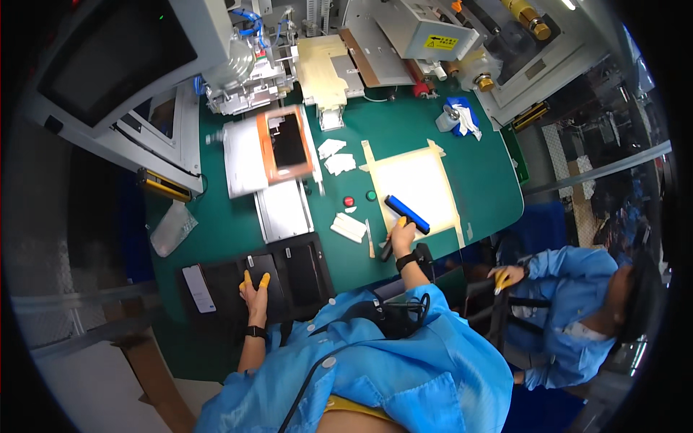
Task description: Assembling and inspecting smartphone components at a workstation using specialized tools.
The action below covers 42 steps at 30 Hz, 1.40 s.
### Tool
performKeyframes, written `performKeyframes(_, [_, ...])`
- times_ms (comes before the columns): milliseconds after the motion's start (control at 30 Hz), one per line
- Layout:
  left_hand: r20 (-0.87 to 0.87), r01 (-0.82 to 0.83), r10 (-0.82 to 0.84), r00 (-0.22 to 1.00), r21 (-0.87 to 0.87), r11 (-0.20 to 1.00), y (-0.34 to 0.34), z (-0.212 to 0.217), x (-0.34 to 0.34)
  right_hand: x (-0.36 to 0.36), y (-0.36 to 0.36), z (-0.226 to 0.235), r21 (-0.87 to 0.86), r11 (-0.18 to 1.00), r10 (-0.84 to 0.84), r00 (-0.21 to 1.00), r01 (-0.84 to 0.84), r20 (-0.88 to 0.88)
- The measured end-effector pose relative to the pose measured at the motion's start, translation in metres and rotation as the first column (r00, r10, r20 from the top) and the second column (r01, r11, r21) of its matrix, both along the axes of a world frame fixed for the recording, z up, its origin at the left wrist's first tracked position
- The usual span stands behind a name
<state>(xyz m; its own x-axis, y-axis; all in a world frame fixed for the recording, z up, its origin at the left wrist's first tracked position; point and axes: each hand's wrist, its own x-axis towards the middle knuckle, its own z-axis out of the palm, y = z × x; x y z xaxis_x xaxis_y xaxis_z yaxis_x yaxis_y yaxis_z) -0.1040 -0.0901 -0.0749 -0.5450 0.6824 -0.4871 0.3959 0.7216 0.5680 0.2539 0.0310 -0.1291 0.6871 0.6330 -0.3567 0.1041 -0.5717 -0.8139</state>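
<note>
My right hand [403, 237] is closed around the black handle of a blue roller [407, 214]. The roller lies over the lower part of a white sheet [411, 184] edged with cream tape. At the lower left, my left hand [254, 297] has yellow covers on two fingertips. Those fingers are spread and rest on or just above a dark phone-like panel [268, 278] in a black tray [234, 289]. A second dark panel [303, 274] lies to its right. On the tray's left side is a phone [198, 289] with a lit white screen.
A blurred orange-framed fixture [287, 142] sits over a metal rail [283, 213]. Near the middle are a red button [349, 201], a green button [371, 195], white pads [348, 227] and a thin knife-like tool [370, 239]. A monitor [119, 54] stands upper left; a co-worker [563, 310] is at right.
</note>
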Motion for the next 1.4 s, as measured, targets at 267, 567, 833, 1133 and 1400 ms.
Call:
performKeyframes(267, [-0.129,0.310,-0.299,0.945,0.077,0.948,-0.021,0.000,0.002,-0.042,-0.016,0.028,-0.214,0.973,0.072,0.752,0.092,0.655])
performKeyframes(567, [0.257,-0.315,0.227,0.939,0.389,0.866,-0.054,0.033,-0.051,-0.277,-0.038,0.090,0.245,-0.188,0.974,-0.212,-0.951,-0.077])
performKeyframes(833, [0.339,-0.603,0.502,0.796,0.366,0.709,-0.108,0.092,-0.087,-0.427,-0.102,0.032,-0.080,0.394,0.899,0.402,-0.916,-0.174])
performKeyframes(1133, [0.399,-0.621,0.497,0.770,0.291,0.728,-0.106,0.084,-0.094,-0.436,-0.128,0.035,0.099,0.559,0.826,0.563,-0.823,0.022])
performKeyframes(1400, [0.438,-0.413,0.222,0.871,0.410,0.813,0.001,0.114,-0.066,-0.282,-0.048,0.125,0.536,0.252,0.803,0.483,-0.806,0.349])
